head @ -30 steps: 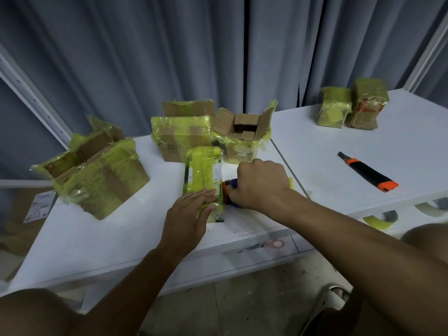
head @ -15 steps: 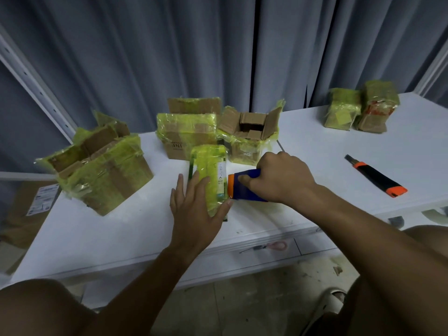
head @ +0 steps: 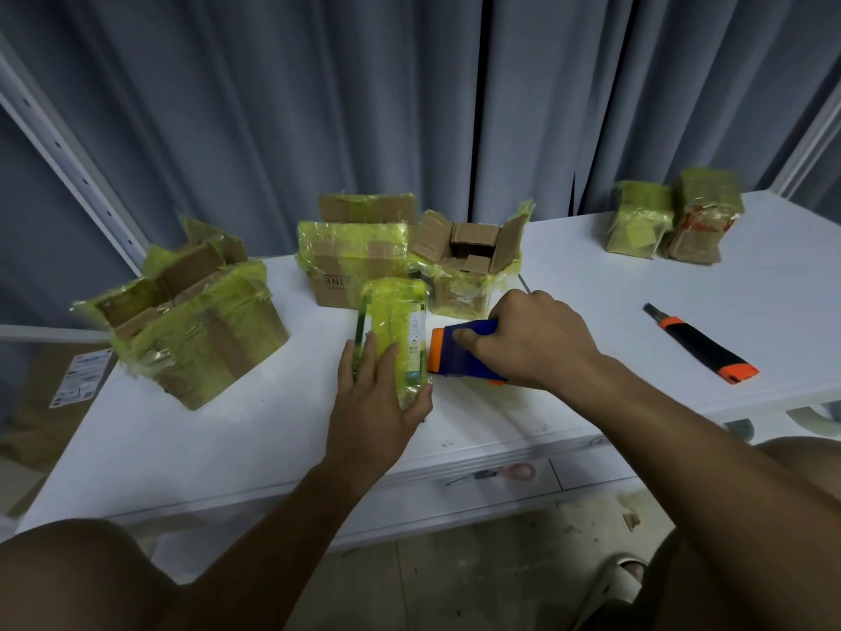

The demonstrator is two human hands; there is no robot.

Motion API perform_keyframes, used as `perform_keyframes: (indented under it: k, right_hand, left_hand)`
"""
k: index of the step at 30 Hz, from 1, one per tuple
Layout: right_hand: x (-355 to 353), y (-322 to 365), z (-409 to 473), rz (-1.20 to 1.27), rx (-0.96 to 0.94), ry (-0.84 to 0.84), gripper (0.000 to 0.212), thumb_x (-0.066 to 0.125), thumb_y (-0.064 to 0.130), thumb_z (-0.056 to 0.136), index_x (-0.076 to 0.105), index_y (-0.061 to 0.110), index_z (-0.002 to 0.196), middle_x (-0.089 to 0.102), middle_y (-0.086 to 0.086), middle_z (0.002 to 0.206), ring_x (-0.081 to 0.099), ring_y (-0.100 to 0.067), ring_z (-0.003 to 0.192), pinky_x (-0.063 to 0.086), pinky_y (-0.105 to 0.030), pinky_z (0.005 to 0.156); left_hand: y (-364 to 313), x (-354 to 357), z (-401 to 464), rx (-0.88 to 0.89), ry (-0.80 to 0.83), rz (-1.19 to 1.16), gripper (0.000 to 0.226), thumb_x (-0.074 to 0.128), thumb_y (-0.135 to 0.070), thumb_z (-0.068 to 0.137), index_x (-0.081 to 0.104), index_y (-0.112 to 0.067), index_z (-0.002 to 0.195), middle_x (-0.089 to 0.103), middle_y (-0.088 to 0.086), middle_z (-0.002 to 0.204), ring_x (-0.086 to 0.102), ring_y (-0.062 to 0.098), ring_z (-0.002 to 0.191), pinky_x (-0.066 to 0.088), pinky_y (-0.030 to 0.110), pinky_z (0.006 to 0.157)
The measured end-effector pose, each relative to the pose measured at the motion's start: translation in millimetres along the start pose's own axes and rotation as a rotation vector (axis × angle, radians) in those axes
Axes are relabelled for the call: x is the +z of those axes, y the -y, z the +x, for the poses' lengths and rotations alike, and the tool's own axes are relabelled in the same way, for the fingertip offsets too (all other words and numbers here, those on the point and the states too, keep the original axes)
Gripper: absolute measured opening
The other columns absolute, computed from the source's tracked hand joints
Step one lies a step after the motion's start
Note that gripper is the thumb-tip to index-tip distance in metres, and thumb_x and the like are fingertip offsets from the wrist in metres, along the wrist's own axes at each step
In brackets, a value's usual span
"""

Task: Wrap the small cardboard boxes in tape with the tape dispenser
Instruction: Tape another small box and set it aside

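Tape is what this moment turns on, and from the head view, the only one I have, I read the layout that way. My left hand point(head: 373, 403) lies flat with straight fingers on the narrow box point(head: 395, 330), which sits near the front middle of the desk point(head: 227, 430) and is already sheathed in yellow-green film; the hand presses down, I judge, so the box cannot slide while tape is drawn against it. My right hand point(head: 532, 339) is clenched around the blue-and-orange tape dispenser point(head: 459, 350), its orange end touching the box's right side, which suits laying a strip across that face. Whether tape is bridging the two I cannot tell. Behind, a closed wrapped box point(head: 352, 261) and an open-flapped box point(head: 473, 266) stand side by side, with a larger open box point(head: 191, 321) to the left, likely parked within reach for their turn. Two wrapped parcels point(head: 673, 216) sit well apart at the far right, seemingly set aside as finished. A utility knife point(head: 703, 346) lies near the right hand's side, handy for cutting.
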State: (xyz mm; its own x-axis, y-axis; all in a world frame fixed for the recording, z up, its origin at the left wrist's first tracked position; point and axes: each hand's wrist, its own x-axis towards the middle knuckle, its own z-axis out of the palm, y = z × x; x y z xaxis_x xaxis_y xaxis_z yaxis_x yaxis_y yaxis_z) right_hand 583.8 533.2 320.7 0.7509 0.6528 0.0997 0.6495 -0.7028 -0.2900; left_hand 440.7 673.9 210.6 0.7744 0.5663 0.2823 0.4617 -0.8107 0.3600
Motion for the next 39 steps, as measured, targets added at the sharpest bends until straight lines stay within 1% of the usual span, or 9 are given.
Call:
perform_keyframes:
  k: [6,11,17,20,25,31,33,35,39]
  right_hand:
    - [-11,-17,6,0.034,0.068,-0.025,0.049,0.060,0.063,0.086,0.064,0.015,0.081,0.063,-0.006,0.081,0.062,-0.028,0.077,0.048,-0.033,0.064]
    - [-10,-29,10,0.042,0.078,-0.037,0.051,0.060,0.067,0.085,0.068,0.016,0.085,0.067,-0.004,0.081,0.064,-0.023,0.074,0.055,-0.036,0.066]
    - [-11,-30,12,0.091,0.058,0.029,0.049,0.063,0.065,0.086,0.066,0.017,0.088,0.067,-0.001,0.078,0.064,-0.019,0.073,0.048,-0.031,0.060]
    - [-9,-29,12,0.094,0.050,0.041,0.050,0.063,0.066,0.086,0.066,0.016,0.087,0.067,-0.001,0.077,0.064,-0.019,0.072,0.052,-0.034,0.063]
    - [-15,-29,13,0.074,0.070,0.071,0.047,0.064,0.064,0.086,0.064,0.017,0.086,0.064,0.000,0.079,0.062,-0.017,0.074,0.043,-0.030,0.058]
    - [-15,-39,13,0.005,0.085,0.075,0.049,0.064,0.065,0.085,0.065,0.016,0.083,0.062,0.000,0.078,0.060,-0.017,0.074,0.041,-0.030,0.058]
    - [-16,-41,13,0.036,0.084,0.073,0.050,0.063,0.066,0.085,0.066,0.016,0.084,0.064,-0.001,0.078,0.061,-0.017,0.074,0.043,-0.030,0.058]
    - [-15,-41,12,0.048,0.064,0.066,0.052,0.062,0.068,0.085,0.069,0.016,0.084,0.065,-0.002,0.079,0.062,-0.018,0.075,0.043,-0.030,0.058]
    - [-14,-38,7,0.014,-0.005,0.045,0.051,0.059,0.067,0.087,0.069,0.017,0.079,0.065,-0.002,0.078,0.061,-0.017,0.072,0.039,-0.029,0.055]
  left_hand:
    - [-2,-23,-13,0.024,0.105,-0.030,0.085,0.037,-0.065,0.078,0.030,-0.019,0.148,0.023,0.002,0.160,0.009,0.024,0.150,0.032,0.043,0.116]
    - [12,-49,-16,0.100,0.166,0.024,0.081,0.039,-0.060,0.070,0.037,-0.024,0.143,0.040,-0.002,0.149,0.034,0.026,0.139,0.043,0.054,0.104]
    - [30,-59,-11,0.035,0.180,0.110,0.073,0.039,-0.029,0.070,0.043,-0.029,0.143,0.033,-0.008,0.156,0.016,0.031,0.148,0.015,0.066,0.113]
    - [29,-53,-11,0.143,0.078,0.134,0.073,0.048,-0.019,0.062,0.055,-0.018,0.135,0.048,0.006,0.147,0.035,0.041,0.139,0.027,0.067,0.109]
    - [25,-39,-10,0.260,0.073,0.086,0.068,0.048,-0.005,0.074,0.052,-0.017,0.140,0.051,0.009,0.145,0.044,0.034,0.135,0.037,0.054,0.109]
    - [47,-41,7,0.160,-0.045,0.009,0.082,0.057,0.020,0.061,0.057,-0.016,0.134,0.055,0.007,0.118,0.055,0.030,0.107,0.054,0.043,0.085]
    - [46,-41,8,0.136,-0.028,-0.020,0.088,0.055,0.018,0.060,0.053,-0.022,0.138,0.048,0.007,0.118,0.053,0.031,0.106,0.054,0.044,0.083]
    - [39,-38,5,0.161,-0.001,-0.029,0.089,0.055,0.006,0.060,0.047,-0.027,0.142,0.042,0.011,0.125,0.048,0.035,0.115,0.051,0.049,0.092]
    - [23,-25,1,0.269,0.073,0.082,0.082,0.060,-0.026,0.071,0.035,-0.031,0.149,0.031,0.008,0.155,0.015,0.037,0.148,0.014,0.057,0.119]
